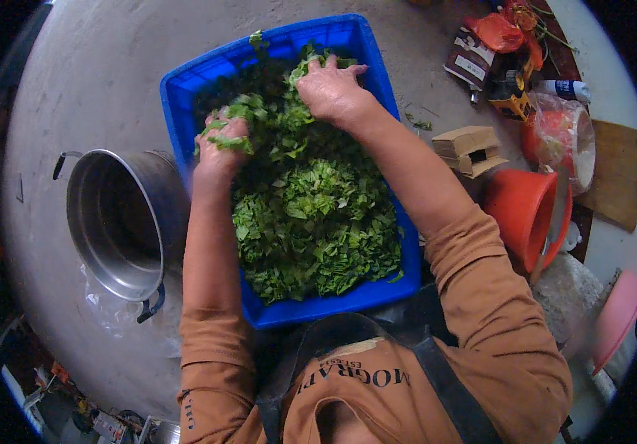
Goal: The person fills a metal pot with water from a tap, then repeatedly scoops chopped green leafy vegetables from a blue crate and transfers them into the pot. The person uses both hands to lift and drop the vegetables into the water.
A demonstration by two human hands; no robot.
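Chopped leafy greens [318,222] fill much of a blue plastic crate [329,313] in front of me. My left hand [224,139] is at the crate's left side, with cut leaves lying over its fingers and back; whether it grips any is not clear. Toward the far right corner, my right hand [332,89] is among the greens, its fingers spread and leaves beside and beneath them. The fingertips of both hands are partly hidden or blurred.
Left of the crate a deep metal pot [119,277] stands beside a clear plastic bag [110,311]. On the right are a cardboard box [465,141], a red bucket [510,208] with a knife [559,213] across its rim, a wooden board [615,175] and a pink basin [621,322].
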